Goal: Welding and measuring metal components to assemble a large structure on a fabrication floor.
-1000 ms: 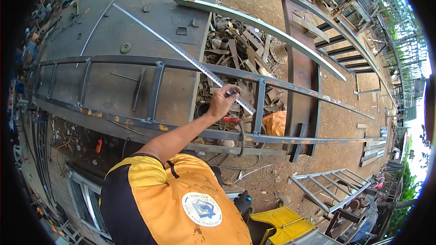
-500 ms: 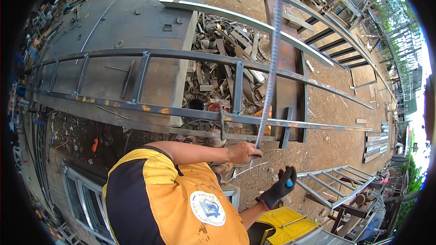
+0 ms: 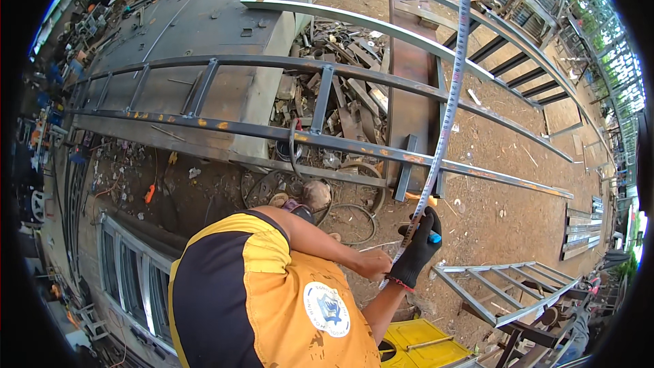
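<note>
A long pale measuring tape (image 3: 446, 123) runs from the top edge over the steel frame down to my hands. My right hand (image 3: 417, 252), in a black glove, is closed round the tape near its lower part. A small blue-ended object (image 3: 434, 238), kind unclear, sticks out of that glove. Just left of it and lower, my bare left hand (image 3: 375, 264) is closed at the tape's lower stretch; its fingertips are partly hidden. Beneath the tape lies a dark ladder-like steel frame (image 3: 259, 128) with rust-orange spots.
Scrap offcuts (image 3: 354, 88) fill a gap beside a large steel plate (image 3: 197, 27). A pale steel bar (image 3: 368, 22) crosses behind. A smaller metal frame (image 3: 504, 286) and a yellow panel (image 3: 422, 344) stand at right. A hose (image 3: 371, 228) loops on the ground near my left arm.
My gloved right hand has come up and closed on the tape. My left hand has moved lower along it. The tape's upper part has shifted right, and the view has moved slightly.
</note>
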The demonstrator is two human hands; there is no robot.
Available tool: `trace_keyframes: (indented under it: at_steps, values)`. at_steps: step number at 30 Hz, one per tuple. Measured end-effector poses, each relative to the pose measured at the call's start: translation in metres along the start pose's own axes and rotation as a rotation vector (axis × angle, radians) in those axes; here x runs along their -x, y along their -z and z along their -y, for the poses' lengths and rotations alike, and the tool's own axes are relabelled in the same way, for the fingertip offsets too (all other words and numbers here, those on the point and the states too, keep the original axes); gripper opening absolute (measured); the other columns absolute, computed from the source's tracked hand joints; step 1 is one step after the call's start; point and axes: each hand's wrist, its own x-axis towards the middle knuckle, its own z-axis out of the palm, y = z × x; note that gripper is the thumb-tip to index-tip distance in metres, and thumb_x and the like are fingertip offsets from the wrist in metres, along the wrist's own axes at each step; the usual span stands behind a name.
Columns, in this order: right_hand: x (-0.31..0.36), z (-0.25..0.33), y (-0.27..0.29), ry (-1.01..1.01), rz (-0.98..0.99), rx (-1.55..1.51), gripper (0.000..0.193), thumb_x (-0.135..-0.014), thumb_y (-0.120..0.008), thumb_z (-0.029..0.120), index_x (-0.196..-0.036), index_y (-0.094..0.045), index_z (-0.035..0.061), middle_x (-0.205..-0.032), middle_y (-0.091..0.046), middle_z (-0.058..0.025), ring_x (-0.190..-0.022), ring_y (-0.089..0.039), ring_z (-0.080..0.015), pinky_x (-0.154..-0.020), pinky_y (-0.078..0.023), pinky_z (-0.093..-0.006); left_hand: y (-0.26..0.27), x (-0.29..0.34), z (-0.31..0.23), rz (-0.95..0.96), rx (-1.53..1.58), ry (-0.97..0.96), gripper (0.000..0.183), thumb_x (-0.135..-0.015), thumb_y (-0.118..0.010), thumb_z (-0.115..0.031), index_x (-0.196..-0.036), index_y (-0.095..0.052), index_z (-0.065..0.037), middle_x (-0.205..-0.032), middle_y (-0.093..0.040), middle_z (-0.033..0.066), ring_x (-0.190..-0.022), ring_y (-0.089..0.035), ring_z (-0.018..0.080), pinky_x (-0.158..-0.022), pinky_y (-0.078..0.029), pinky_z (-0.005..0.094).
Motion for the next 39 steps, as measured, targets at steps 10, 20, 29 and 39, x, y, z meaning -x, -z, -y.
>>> trace_keyframes:
  at_steps: [10, 20, 29, 39]
  values:
    - [-0.032, -0.045, 0.067, 0.256, 0.045, 0.417, 0.02, -0.094, -0.066, 0.019, -0.1, -0.069, -0.0001, -0.077, -0.067, -0.0072, -0.06, -0.06, -0.014, -0.053, -0.049, -0.0265, -0.003, -0.047, -0.004, 0.286, 0.205, -0.097, 0.029, -0.073, -0.07, -0.019, -0.099, -0.069, -0.007, -0.084, -0.068, 0.016, -0.084, -0.066, 0.0325, -0.074, -0.051, 0.0433]
    - [-0.113, -0.015, 0.21, 0.435, 0.04, 1.19, 0.016, -0.09, -0.068, 0.022, -0.091, -0.071, 0.0061, -0.076, -0.07, -0.0155, -0.067, -0.069, -0.029, -0.058, -0.051, -0.0373, 0.134, -0.122, 0.022, 0.129, 0.322, 0.108, 0.023, -0.082, -0.064, -0.012, -0.103, -0.07, -0.005, -0.096, -0.07, 0.0141, -0.09, -0.067, 0.0293, -0.077, -0.052, 0.0405]
    - [-0.241, 0.013, 0.245, 0.464, 0.266, 1.3, 0.015, -0.09, -0.068, 0.022, -0.09, -0.071, 0.0064, -0.074, -0.069, -0.0143, -0.065, -0.069, -0.029, -0.057, -0.051, -0.0387, 0.237, -0.139, 0.106, -0.427, -0.416, 0.384, 0.025, -0.086, -0.065, -0.035, -0.091, -0.067, -0.01, -0.085, -0.065, 0.0094, -0.087, -0.063, 0.0281, -0.085, -0.041, 0.0423]
    - [-0.391, 0.005, 0.214, 0.567, 0.453, 1.321, 0.016, -0.089, -0.069, 0.023, -0.089, -0.072, 0.0075, -0.071, -0.069, -0.011, -0.062, -0.068, -0.0239, -0.057, -0.051, -0.0357, 0.228, -0.141, 0.136, -0.386, -0.421, 0.748, 0.026, -0.085, -0.067, -0.038, -0.085, -0.07, -0.012, -0.085, -0.066, 0.0068, -0.09, -0.063, 0.0249, -0.082, -0.038, 0.041]
